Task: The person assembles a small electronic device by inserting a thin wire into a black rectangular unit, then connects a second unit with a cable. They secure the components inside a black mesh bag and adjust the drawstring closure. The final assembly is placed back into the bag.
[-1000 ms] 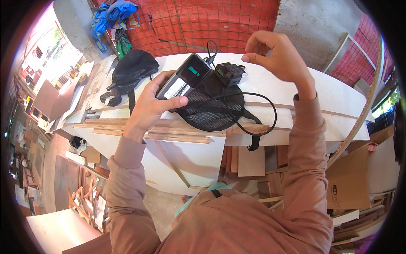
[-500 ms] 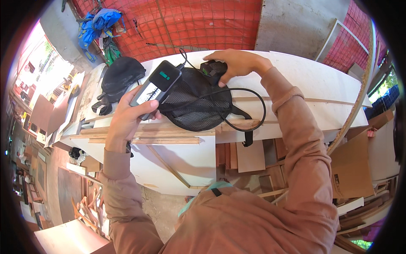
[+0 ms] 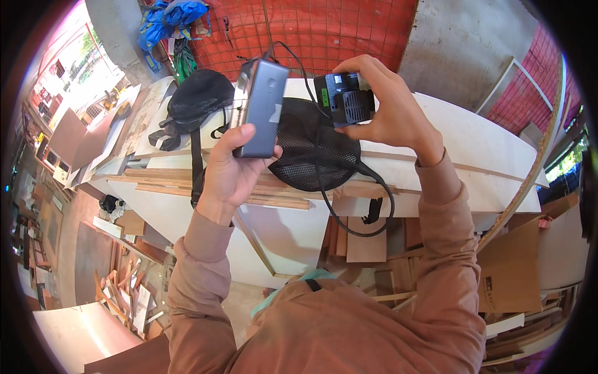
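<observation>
A mesh pouch (image 3: 311,149) lies on the table (image 3: 473,149), a bag (image 3: 196,100) left of it.

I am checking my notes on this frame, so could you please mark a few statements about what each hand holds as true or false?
1. The left hand holds a grey power bank. True.
2. The right hand is empty. False: it grips a small black device.
3. A black cable hangs over the white board's edge. True.
4. The black mesh pouch lies on the floor. False: it rests on the board.
</observation>
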Action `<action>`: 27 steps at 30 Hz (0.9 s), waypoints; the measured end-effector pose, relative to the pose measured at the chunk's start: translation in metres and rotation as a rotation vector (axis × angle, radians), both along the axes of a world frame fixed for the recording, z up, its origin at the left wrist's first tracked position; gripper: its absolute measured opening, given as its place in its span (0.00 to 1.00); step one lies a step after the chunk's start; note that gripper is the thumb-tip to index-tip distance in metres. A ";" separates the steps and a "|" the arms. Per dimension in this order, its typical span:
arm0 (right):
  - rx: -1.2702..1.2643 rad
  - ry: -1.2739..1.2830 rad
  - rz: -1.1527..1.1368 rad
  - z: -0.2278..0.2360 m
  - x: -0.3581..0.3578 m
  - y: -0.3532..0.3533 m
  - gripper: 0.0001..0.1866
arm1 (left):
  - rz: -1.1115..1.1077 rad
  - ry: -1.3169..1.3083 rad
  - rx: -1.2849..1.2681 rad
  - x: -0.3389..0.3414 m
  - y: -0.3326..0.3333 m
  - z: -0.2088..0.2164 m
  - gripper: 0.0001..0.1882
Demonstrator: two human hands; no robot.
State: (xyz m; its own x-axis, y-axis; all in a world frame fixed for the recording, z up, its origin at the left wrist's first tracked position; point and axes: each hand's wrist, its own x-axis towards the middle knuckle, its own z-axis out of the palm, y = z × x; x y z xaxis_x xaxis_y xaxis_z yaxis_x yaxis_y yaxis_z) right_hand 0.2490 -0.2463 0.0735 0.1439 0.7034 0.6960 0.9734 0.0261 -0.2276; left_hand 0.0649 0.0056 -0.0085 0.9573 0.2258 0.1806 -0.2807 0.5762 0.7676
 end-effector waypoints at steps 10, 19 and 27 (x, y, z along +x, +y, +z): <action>0.136 0.028 -0.198 0.006 -0.003 -0.033 0.38 | 0.058 -0.028 0.426 -0.010 0.009 0.013 0.32; 0.263 0.185 -0.110 0.006 -0.018 -0.034 0.40 | 0.552 -0.041 0.678 0.006 -0.028 0.029 0.35; 0.237 0.080 -0.144 0.006 -0.032 -0.026 0.40 | 0.597 -0.111 0.810 0.016 -0.019 0.046 0.31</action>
